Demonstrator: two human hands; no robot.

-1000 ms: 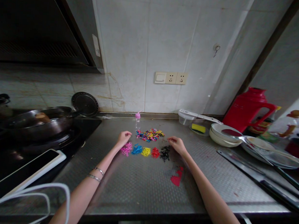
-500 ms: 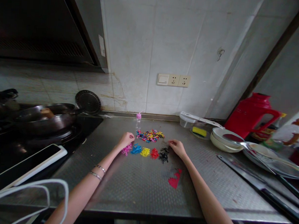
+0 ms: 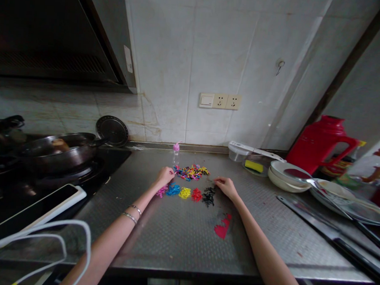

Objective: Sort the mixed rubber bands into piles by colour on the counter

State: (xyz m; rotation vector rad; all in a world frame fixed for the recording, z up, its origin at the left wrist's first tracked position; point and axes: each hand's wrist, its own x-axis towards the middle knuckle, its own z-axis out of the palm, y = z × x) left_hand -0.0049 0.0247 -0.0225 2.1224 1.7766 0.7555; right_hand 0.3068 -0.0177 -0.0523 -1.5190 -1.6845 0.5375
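Small coloured rubber bands lie on the metal counter [image 3: 185, 243]. At the left edge of the mixed pile [image 3: 193, 172] my left hand [image 3: 165, 176] is closed in a pinch, a thin pinkish band showing at its fingertips. My right hand [image 3: 226, 187] rests right of that pile with fingers drawn together; whatever they hold is hidden. Nearer me runs a row of sorted heaps: pink bands [image 3: 162, 191], partly behind my left hand, blue bands [image 3: 173, 189], yellow bands [image 3: 185, 193], red bands [image 3: 196, 195] and black bands [image 3: 208, 197].
Behind the mixed pile stands a small clear bottle with a pink top [image 3: 176, 148]. A torn red piece [image 3: 222, 228] lies nearer me. Left is a stove with a pan [image 3: 59, 151] and a white-edged device [image 3: 36, 211]. Bowls [image 3: 285, 180], a knife [image 3: 312, 219] and a red jug [image 3: 322, 144] sit right.
My left hand has moved right and slightly away from me, from above the pink heap to the mixed pile's edge. My right hand has stayed nearly still.
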